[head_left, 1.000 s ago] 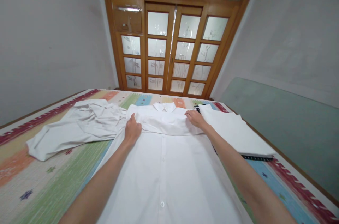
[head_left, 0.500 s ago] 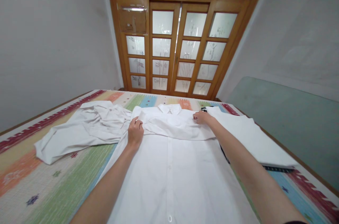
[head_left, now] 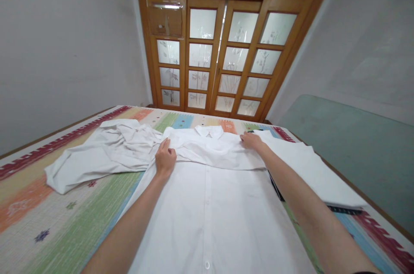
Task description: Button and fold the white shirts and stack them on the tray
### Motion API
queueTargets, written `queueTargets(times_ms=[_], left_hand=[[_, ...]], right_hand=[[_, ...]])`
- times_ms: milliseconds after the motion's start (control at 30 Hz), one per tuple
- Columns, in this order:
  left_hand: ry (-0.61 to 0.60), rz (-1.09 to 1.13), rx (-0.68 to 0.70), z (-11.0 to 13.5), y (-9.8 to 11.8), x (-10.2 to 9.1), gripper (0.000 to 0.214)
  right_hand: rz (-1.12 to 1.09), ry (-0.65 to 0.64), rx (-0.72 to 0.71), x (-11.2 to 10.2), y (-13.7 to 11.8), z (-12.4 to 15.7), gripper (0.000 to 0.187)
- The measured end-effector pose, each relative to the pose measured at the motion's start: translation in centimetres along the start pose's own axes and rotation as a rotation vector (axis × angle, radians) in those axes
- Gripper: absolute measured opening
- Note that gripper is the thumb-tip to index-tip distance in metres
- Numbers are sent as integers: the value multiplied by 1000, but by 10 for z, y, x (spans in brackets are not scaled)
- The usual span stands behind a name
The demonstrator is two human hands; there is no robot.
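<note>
A white button-up shirt (head_left: 190, 213) lies front up on a patterned cloth, its collar (head_left: 208, 131) at the far end. One sleeve (head_left: 213, 155) is folded across the chest. On the left shoulder area, near that sleeve's end, rests my left hand (head_left: 165, 159), fingers stretched forward and thumb apart. My right hand (head_left: 251, 140) is at the right shoulder, with curled fingers closed on the shirt fabric; its fingertips are partly hidden.
A crumpled white garment (head_left: 100, 153) lies to the left, touching the shirt's side. Folded white clothing (head_left: 307, 170) with a dark edge beneath lies at the right. The striped cloth (head_left: 74, 222) covers the table. A pale green panel (head_left: 349, 144) stands by the right wall.
My left hand has let the sleeve end down, and its fingers have straightened onto the fabric. My right hand stays at the right shoulder. The view has shifted slightly.
</note>
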State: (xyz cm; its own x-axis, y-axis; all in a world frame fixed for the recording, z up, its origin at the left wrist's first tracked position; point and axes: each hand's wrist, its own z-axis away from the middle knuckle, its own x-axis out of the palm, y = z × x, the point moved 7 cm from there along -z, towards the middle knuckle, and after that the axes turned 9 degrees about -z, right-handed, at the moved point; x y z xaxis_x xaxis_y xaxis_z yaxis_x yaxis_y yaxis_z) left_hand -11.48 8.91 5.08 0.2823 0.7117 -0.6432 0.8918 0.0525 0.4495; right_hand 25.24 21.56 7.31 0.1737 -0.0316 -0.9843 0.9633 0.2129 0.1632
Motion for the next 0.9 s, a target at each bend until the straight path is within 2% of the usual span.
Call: queueTargets(times_ms=[167, 267, 400, 500, 600, 700, 800, 900], left_hand=[[73, 37, -76, -1, -6, -9, 33], [57, 32, -76, 0, -7, -8, 30], [34, -88, 10, 3, 1, -7, 29], [21, -154, 170, 6, 16, -4, 30], [-132, -105, 353, 11, 30, 13, 33], [-284, -130, 370, 14, 28, 30, 33], [-363, -198, 347, 14, 23, 39, 35], [-379, -218, 350, 15, 23, 40, 38]], right_hand=[[-36, 126, 146, -10, 10, -1, 39], [-71, 190, 193, -10, 10, -2, 41], [-101, 327, 225, -9, 0, 2, 41], [-117, 388, 191, -3, -18, 7, 36], [-176, 373, 118, 8, -41, 10, 34], [-229, 312, 93, 25, -52, 12, 41], [-267, 224, 146, 44, -43, 16, 53], [-287, 163, 188, 56, -27, 21, 59]])
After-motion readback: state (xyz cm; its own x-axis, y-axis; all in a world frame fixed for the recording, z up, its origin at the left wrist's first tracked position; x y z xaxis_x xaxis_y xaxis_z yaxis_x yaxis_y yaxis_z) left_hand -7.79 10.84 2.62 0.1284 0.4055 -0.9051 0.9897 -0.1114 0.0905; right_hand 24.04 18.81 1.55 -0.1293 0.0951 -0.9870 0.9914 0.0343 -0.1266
